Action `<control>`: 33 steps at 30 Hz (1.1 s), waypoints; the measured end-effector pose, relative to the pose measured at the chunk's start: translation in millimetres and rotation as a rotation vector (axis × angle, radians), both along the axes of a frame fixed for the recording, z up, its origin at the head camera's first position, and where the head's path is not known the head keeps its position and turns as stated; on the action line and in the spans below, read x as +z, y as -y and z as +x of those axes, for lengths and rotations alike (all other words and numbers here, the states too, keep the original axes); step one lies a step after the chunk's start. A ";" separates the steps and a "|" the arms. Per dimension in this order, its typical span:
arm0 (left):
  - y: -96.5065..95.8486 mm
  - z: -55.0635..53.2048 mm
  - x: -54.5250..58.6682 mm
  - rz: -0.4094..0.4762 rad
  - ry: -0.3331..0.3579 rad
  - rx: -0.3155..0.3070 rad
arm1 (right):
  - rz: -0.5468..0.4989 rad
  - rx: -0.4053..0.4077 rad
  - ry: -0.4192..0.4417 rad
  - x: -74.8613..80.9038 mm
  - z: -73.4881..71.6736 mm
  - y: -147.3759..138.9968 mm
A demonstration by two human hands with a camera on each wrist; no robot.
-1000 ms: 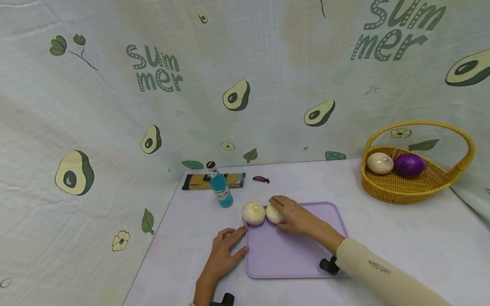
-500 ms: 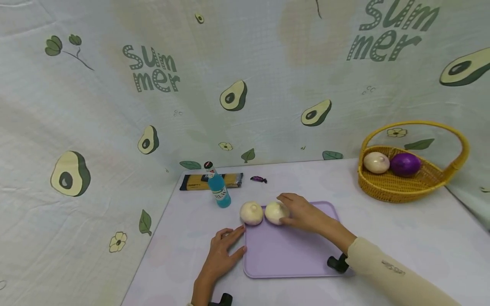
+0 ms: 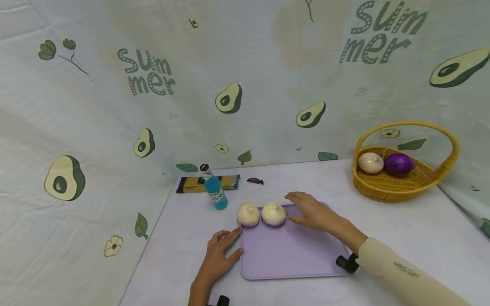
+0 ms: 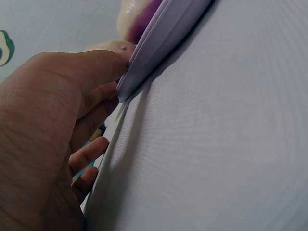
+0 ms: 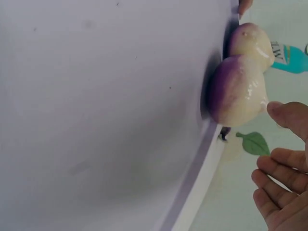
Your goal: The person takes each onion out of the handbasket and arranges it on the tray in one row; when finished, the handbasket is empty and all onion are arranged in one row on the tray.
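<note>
Two white-and-purple turnips sit side by side at the far left corner of the lilac tray (image 3: 291,255). The left turnip (image 3: 248,214) overlaps the corner, and the right turnip (image 3: 273,213) stands at the far rim, purple side down in the right wrist view. My right hand (image 3: 315,213) hovers just right of that turnip, fingers spread and holding nothing; in the right wrist view the thumb (image 5: 288,115) is near its pale tip. My left hand (image 3: 218,257) rests at the tray's left edge, thumb and fingertips touching the rim (image 4: 159,38), fingers loosely bent.
A blue bottle (image 3: 215,191) stands behind the turnips, before a yellow-and-black packet (image 3: 187,185). A small wrapped candy (image 3: 255,181) lies nearby. At the back right, a wicker basket (image 3: 394,193) holds a whitish round vegetable (image 3: 370,162) and a purple one (image 3: 399,164).
My right hand has let go of the right turnip and drawn away to the right, leaving it on the tray. The left hand stays at the tray's edge. The head view shifts slightly.
</note>
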State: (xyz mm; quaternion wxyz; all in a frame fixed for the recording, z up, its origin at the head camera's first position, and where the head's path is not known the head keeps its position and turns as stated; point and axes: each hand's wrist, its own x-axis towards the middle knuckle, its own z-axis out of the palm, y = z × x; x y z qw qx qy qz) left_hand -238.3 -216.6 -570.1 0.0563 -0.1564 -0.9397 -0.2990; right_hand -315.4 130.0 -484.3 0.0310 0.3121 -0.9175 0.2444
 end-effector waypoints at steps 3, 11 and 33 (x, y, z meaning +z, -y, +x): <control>0.9 0.8 -0.4 -0.001 0.006 0.004 | 0.002 -0.007 0.000 0.1 -0.8 -4.0; 3.5 2.5 1.9 0.012 0.010 0.006 | -0.011 -0.014 -0.013 4.2 -2.9 -13.8; 0.1 0.0 -3.8 0.007 -0.001 0.007 | 0.016 -0.056 -0.054 10.7 -3.6 -48.4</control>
